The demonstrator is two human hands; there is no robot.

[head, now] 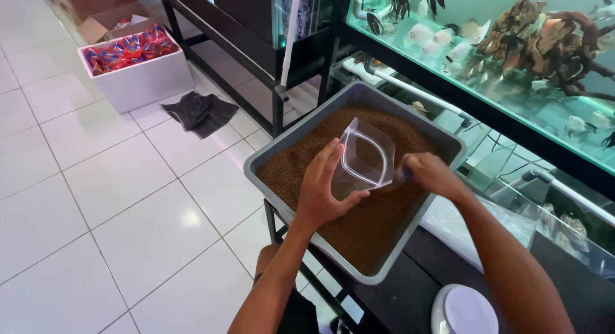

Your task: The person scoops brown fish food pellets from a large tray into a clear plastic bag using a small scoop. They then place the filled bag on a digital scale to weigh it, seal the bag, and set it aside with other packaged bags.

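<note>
A clear plastic bag [364,156] is held open over the grey tub [269,156] of brown pellets [371,222], grasped by the left hand [323,190]. The right hand [430,174] is clenched beside the bag's mouth; what it grips cannot be told.

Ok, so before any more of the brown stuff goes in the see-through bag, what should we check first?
1. Bag mouth open: ok, the clear bag gapes wide at the top.
2. Bag held: ok, the left hand grips its side.
3. Bag over the tray: ok, it sits above the brown pellets inside the grey tray, so spills should land back in.
4. Scoop ready: cannot tell, the right hand hides whatever it holds at the pellets.
5. Bag free of holes: cannot tell, too small to see.
6. Scale nearby: ok, the white scale lies on the dark table.
</note>
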